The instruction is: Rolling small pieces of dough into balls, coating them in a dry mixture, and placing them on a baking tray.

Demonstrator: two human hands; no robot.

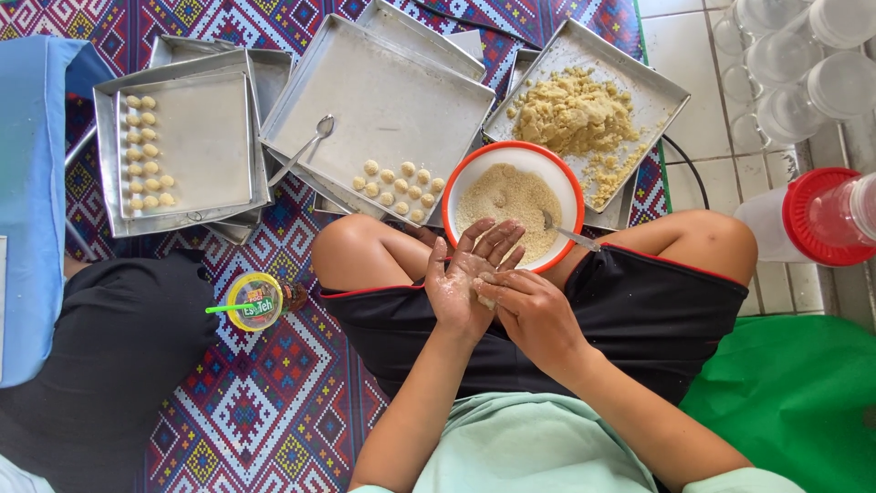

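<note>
On the patterned mat (274, 402), steel trays (383, 100) hold dough balls (400, 187). Near its middle, above the lap, the left hand (465, 283) lies flat, fingers spread; the right hand (534, 315) presses a small dough lump (485, 297) into that palm. Its axis is hidden; crumbly dough may break if squeezed.

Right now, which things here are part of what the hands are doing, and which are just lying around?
In use:
left hand
right hand
dough piece
bowl of crumbs
dough tray
tray of balls

Lying about:
capped drink cup
clear jars
green cloth
</note>
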